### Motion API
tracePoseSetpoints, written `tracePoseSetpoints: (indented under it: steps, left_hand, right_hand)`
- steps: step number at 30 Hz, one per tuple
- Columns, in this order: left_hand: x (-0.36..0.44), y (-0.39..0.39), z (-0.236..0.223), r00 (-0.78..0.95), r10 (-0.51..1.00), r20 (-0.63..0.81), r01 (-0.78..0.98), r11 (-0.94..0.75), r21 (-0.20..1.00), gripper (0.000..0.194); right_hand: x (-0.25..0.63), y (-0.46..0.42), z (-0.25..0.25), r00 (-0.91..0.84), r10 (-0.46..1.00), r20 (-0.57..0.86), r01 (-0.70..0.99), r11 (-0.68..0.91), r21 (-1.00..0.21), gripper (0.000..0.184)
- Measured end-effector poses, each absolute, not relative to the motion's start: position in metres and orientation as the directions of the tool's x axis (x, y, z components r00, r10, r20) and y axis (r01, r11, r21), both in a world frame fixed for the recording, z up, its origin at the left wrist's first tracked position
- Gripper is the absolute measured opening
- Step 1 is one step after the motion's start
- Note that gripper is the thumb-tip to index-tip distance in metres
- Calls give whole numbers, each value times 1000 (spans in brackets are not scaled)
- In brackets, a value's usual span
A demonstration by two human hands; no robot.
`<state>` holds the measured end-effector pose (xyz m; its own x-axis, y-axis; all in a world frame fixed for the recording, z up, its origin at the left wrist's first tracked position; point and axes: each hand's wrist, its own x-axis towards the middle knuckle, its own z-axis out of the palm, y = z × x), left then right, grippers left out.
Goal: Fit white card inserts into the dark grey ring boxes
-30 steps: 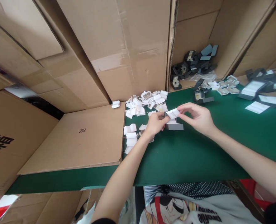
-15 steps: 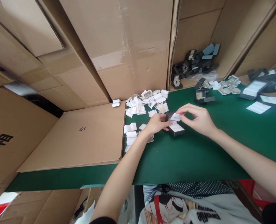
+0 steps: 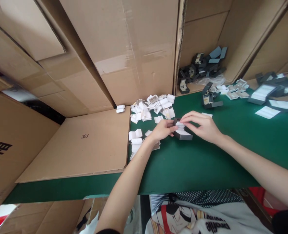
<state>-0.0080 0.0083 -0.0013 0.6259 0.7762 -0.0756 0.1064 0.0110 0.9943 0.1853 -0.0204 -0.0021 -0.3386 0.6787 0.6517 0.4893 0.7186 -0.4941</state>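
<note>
A small dark jewellery box [image 3: 184, 135] with a white lining stands open on the green table, its lid tipped up at the back. My left hand [image 3: 162, 130] grips it from the left, thumb over the inner side and fingers behind the lid. Over the box, my right hand [image 3: 202, 126] pinches at the white insert [image 3: 181, 125] inside the lid; its fingertips partly hide that piece. Just behind my right hand lies a flat white piece [image 3: 207, 115], partly covered by the knuckles.
White folded inserts [image 3: 156, 105] are heaped behind my left hand, and more [image 3: 136, 139] lie beside the forearm. A cardboard sheet [image 3: 80, 149] covers the left side. Dark boxes [image 3: 263, 92] lie at right; others [image 3: 202, 70] sit in a carton at the back.
The white printed piece has left my right hand's pinch, and a flat white piece now shows behind that hand. My right fingertips have moved left to the lid. My left hand keeps its hold.
</note>
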Motion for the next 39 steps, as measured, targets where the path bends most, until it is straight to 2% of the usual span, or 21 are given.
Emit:
tracePoseSetpoints:
  steps: [3, 10, 17, 22, 25, 31, 34, 39]
  left_hand:
    - [-7, 9, -2, 605, 793, -74, 124, -2, 992, 29]
    - [-7, 9, -5, 584, 808, -77, 142, -9, 990, 28]
    - [-3, 6, -4, 554, 829, -70, 187, -42, 981, 16]
    - [1, 2, -10, 445, 896, -2, 289, -141, 947, 13]
    - [2, 1, -13, 378, 925, 36, 357, -182, 916, 14]
    - [2, 3, -13, 327, 940, 99, 348, -217, 912, 15]
    - [2, 2, -13, 338, 934, 118, 350, -241, 905, 15]
    - [3, -2, -11, 370, 925, 92, 309, -216, 926, 21]
  right_hand:
    - [185, -20, -3, -362, 665, 653, 486, 732, -476, 18]
    - [183, -17, -9, -378, 605, 701, 547, 757, -358, 21]
    - [184, -11, -20, -374, 624, 686, 587, 732, -345, 19]
    - [180, -14, -20, -397, 621, 676, 594, 735, -326, 22]
    - [176, -17, -19, -349, 651, 674, 581, 715, -390, 17]
    - [172, -16, -21, -95, 824, 559, 511, 522, -683, 23]
    - [175, -14, -23, -82, 861, 501, 466, 478, -745, 20]
    - [177, -11, -24, -77, 889, 452, 338, 449, -827, 27]
